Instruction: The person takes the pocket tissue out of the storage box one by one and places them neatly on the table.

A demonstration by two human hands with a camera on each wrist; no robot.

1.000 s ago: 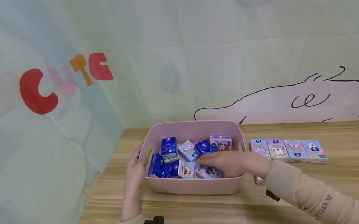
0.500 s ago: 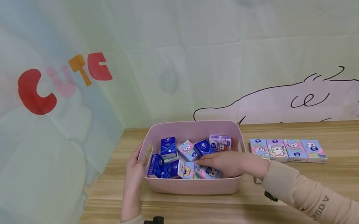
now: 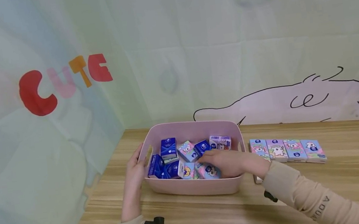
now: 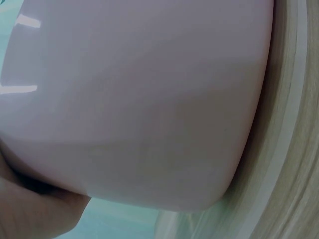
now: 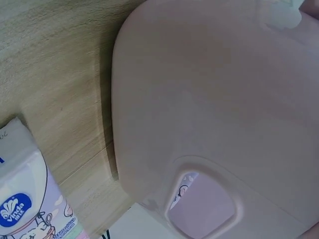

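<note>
Fingers of the right hand [image 3: 226,162] bend down inside the pink bin [image 3: 195,189], over a cartoon-print pack [image 3: 211,172] by the bin's near wall and just beside a dark-blue pack [image 3: 202,146]. Tips partly hidden; cannot tell if they pinch anything. Left hand [image 3: 135,172] is against the bin's left end, fingers roughly together along the outside; cannot tell if the thumb hooks the handle hole.

Packs lie jumbled in the bin at mixed angles. Row of four cartoon packs [image 3: 277,149] sits flat on the table [image 3: 211,219], right of the bin; one more pack [image 3: 258,180] is mostly hidden under the right wrist, on the bin's right.

Risks, judged: the stacked blue pack [image 3: 169,148] at the bin's left could slide off the one below if the bin gets jolted. Forearm weight on the bin's right rim could tip or shift it if the left hand lets go. Low sleeve [image 3: 285,181] beyond that rim could knock the row crooked.
</note>
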